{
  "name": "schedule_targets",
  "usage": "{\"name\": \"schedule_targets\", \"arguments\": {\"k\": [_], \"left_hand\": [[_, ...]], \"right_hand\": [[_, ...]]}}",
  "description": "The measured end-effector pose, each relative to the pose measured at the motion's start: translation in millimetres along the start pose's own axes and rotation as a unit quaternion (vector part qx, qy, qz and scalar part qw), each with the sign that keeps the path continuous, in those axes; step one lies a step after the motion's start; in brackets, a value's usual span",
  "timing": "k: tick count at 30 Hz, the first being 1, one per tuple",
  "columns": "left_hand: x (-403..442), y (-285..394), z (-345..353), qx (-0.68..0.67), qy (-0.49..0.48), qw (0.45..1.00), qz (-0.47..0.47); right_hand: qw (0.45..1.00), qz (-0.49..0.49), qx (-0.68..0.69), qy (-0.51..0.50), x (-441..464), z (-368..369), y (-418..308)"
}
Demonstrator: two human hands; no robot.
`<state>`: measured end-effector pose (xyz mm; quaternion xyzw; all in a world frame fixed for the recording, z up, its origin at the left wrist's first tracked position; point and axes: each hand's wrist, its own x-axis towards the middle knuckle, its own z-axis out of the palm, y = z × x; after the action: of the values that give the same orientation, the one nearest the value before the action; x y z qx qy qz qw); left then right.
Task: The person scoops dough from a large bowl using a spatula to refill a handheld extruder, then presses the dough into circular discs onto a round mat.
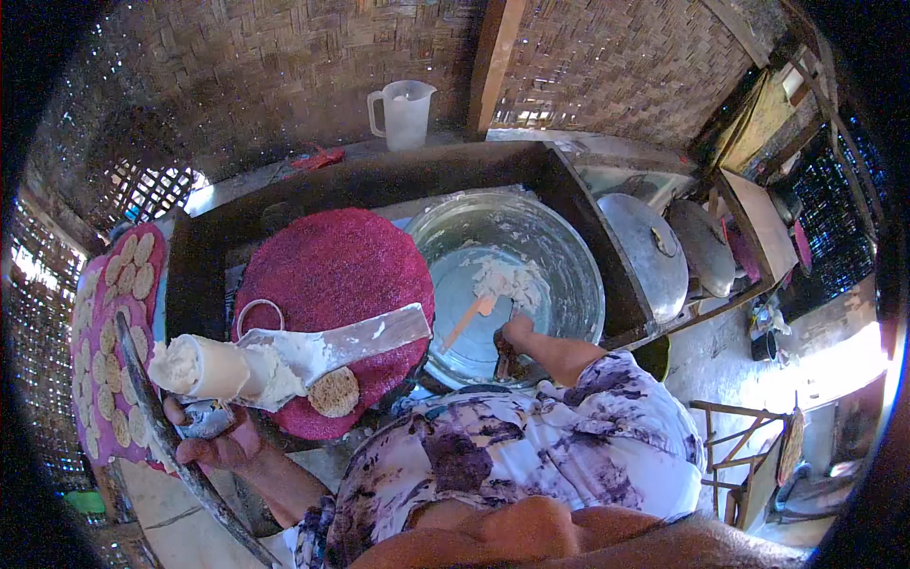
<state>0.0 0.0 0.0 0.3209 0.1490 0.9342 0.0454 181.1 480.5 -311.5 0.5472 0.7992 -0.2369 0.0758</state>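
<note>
My left hand (227,441) is curled at the lower left under a white tube (226,372) packed with pale dough, around its shiny lower part. A flat, dough-smeared blade (370,339) extends from the tube over a round magenta mat (332,256). On that mat lie a thin ring (260,315) and a textured beige disc (334,392). My right hand (516,339) is closed inside a large metal basin (583,256); what it grips is dark and hard to make out. Beside it are an orange-handled spatula (464,324) and a lump of dough (512,282).
A dark wooden frame (445,163) surrounds the mat and basin. Several discs lie on a pink cloth (142,251) at left, near a curved dark stick (180,465). Behind stands a plastic pitcher (408,116). Lidded pots (645,247) sit at right.
</note>
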Motion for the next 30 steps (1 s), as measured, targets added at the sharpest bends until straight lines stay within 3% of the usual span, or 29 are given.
{"name": "schedule_targets", "arguments": {"k": [2, 5, 11, 14, 16, 19, 21, 22, 25, 27, 28, 30], "left_hand": [[-3, -2, -2, 0.024, 0.02, 1.0, 0.003], [0, -4, -4, 0.061, 0.055, 0.996, 0.024], [1, -8, 10, 0.078, 0.036, 0.996, 0.017], [3, -10, 22, 0.087, 0.02, 0.996, 0.01], [5, -11, 32, 0.096, 0.007, 0.995, 0.007], [8, -14, 50, 0.112, -0.022, 0.993, 0.004], [10, -15, 61, 0.127, -0.042, 0.991, 0.003], [9, -15, 65, 0.138, -0.041, 0.99, 0.006], [0, -4, 68, 0.176, 0.009, 0.984, 0.008], [-2, 4, 67, 0.172, 0.009, 0.985, -0.008], [-8, 4, 76, 0.202, 0.108, 0.973, 0.013], [-4, 11, 87, 0.255, 0.101, 0.962, -0.014]], "right_hand": [[0.999, 0.0, -0.02, -0.045, 6, 0, 1], [0.993, -0.085, -0.084, 0.01, -17, -21, -25], [0.996, -0.065, -0.053, -0.018, -27, -44, -42], [0.959, -0.229, -0.159, -0.04, 32, -5, -16], [0.923, -0.328, -0.183, -0.081, 41, -31, -11], [0.96, -0.152, 0.164, -0.166, 25, -79, -30], [0.882, 0.085, 0.407, -0.222, -13, -125, -53], [0.847, 0.091, 0.482, -0.205, -43, -150, -66], [0.85, 0.006, 0.476, -0.225, -68, -186, -72], [0.852, -0.095, 0.464, -0.223, -69, -198, -62], [0.844, -0.147, 0.465, -0.224, -77, -211, -59], [0.824, -0.225, 0.459, -0.244, -100, -242, -57]]}}
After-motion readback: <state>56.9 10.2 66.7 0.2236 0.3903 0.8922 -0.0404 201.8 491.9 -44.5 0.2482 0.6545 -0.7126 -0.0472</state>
